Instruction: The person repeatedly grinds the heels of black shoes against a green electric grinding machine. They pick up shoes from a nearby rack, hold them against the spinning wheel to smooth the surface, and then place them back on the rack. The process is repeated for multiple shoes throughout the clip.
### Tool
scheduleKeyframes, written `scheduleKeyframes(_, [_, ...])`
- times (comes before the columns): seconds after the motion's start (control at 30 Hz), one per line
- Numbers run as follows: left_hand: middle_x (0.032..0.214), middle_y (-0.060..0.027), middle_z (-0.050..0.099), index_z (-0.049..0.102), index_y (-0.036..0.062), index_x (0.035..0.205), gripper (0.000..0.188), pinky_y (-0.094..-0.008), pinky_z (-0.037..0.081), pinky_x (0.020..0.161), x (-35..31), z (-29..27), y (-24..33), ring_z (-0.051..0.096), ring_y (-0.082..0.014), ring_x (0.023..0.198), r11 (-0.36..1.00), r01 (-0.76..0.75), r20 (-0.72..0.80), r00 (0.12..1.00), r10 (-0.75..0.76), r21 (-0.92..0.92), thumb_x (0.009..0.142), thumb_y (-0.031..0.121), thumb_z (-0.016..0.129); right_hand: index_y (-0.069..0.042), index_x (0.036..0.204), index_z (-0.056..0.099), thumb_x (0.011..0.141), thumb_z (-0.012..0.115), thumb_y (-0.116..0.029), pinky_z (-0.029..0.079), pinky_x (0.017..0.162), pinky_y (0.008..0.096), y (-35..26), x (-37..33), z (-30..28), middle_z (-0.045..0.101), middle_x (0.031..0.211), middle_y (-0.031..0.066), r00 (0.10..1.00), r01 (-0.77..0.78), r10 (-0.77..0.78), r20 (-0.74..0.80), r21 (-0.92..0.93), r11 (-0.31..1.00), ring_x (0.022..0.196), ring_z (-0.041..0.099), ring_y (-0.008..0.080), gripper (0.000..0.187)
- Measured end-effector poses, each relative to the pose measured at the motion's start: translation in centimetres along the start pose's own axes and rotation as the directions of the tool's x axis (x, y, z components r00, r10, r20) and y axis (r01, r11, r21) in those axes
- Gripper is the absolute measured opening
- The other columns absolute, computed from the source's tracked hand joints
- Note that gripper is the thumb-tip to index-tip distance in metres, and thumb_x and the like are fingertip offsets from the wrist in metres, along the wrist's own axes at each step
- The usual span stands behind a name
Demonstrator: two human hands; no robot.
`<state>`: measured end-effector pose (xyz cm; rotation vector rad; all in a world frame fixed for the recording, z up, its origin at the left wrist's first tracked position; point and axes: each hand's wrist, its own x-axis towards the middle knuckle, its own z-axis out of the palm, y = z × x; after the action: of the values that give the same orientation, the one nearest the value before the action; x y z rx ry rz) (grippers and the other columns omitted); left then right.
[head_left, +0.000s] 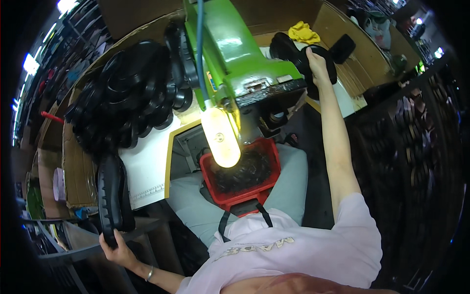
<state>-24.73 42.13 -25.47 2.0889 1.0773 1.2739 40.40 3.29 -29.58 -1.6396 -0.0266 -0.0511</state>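
Note:
At the lower left, my left hand (117, 252) is closed on the near end of a black shoe sole (108, 196), whose ridged side edge faces up. A second dark sole seems to lie against it. My right arm reaches to the far right of the green machine (235, 49). There my right hand (317, 66) grips another black sole (327, 58), thumb on top and the other fingers hidden. A big heap of black soles (122, 88) is piled on the white tabletop (147, 161) left of the machine.
A lit lamp (220, 137) hangs from the machine's front. Between my knees sits a red bin (276, 171) of dark scraps. Cardboard walls (338, 34) rise behind, with a yellow cloth (303, 33) beside them. Racks of soles (406, 137) stand at right, a grey metal frame (83, 252) at lower left.

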Motion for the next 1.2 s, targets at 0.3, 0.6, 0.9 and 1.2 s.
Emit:
scheduleKeyframes(0.3, [0.077,-0.0036,0.055,0.058,-0.0037,0.083,0.022,-0.0252,0.045,0.075,-5.7,11.5,9.4,0.052,-0.0112,0.073,0.928,0.234,0.596,0.803,-0.016,-0.289,0.062,-0.003,0.065,0.0,0.11,0.066,0.093,0.061,-0.021,0.048,0.083,0.0263,2.0,-11.9,-0.6,0.065,0.105,0.0111,0.86,0.443,-0.497,-0.114,-0.313,0.84,0.094,0.062,0.0158,0.027])
scheduleKeyframes(0.6, [0.085,-0.0027,0.061,0.062,-0.0024,0.097,0.033,-0.0231,0.049,0.071,-8.5,22.8,13.2,0.058,-0.0087,0.079,0.615,0.545,0.766,0.624,0.158,-0.57,0.067,-0.005,0.075,-0.007,0.148,0.025,0.072,0.085,-0.026,0.042,0.1,0.0389,6.1,-27.0,0.4,0.042,0.14,0.0148,0.947,-0.012,-0.184,0.264,0.601,0.799,0.123,0.047,0.0214,0.098])
scheduleKeyframes(0.9, [0.085,-0.0059,0.061,0.061,-0.0052,0.093,0.033,-0.0259,0.048,0.071,-7.9,23.8,11.5,0.058,-0.0128,0.077,0.671,0.402,0.718,0.634,0.286,-0.623,0.063,-0.007,0.075,-0.002,0.143,0.037,0.071,0.085,-0.013,0.042,0.099,0.0321,8.5,-25.5,1.4,0.048,0.134,0.0104,0.971,0.098,-0.16,0.179,0.312,0.945,0.12,0.05,0.0206,0.086])
scheduleKeyframes(1.2, [0.08,-0.0071,0.057,0.057,-0.0028,0.083,0.027,-0.0277,0.045,0.069,-6.4,23.2,5.0,0.054,-0.0164,0.077,0.584,0.394,0.648,0.692,0.32,-0.709,0.062,0.003,0.073,0.007,0.132,0.048,0.072,0.083,-0.009,0.046,0.092,0.0318,7.7,-28.0,4.5,0.056,0.124,0.0125,0.946,0.235,-0.265,0.186,0.166,0.958,0.108,0.057,0.0209,0.071])
